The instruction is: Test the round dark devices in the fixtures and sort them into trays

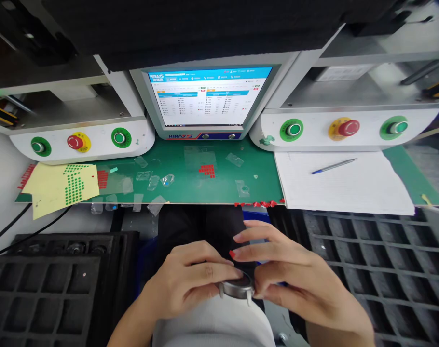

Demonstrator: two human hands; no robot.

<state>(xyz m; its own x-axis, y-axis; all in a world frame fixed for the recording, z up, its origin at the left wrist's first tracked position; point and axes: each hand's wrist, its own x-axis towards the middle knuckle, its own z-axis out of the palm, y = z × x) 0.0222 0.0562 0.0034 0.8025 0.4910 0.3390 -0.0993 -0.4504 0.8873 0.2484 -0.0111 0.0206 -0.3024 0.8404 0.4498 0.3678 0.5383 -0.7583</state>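
Note:
A round, dark grey watch case (237, 288) with lugs and no strap is held low in front of my body. My left hand (194, 277) grips its left side, fingers laid over the top edge. At its right edge, my right hand (292, 270) pinches with thumb and forefinger, while the other fingers reach out to the left. A small red sticker (232, 254) sits on one of those outstretched fingertips. The watch's face is mostly hidden by the left fingers and the viewing angle.
A green bench top (179, 188) carries red stickers (207, 170), clear film pieces, a yellow sheet (63, 188) with green dots, and papers (342, 185) with a pen (333, 166). Black compartment trays (46, 294) flank me. Beyond are a monitor (212, 101) and red stop buttons (349, 127).

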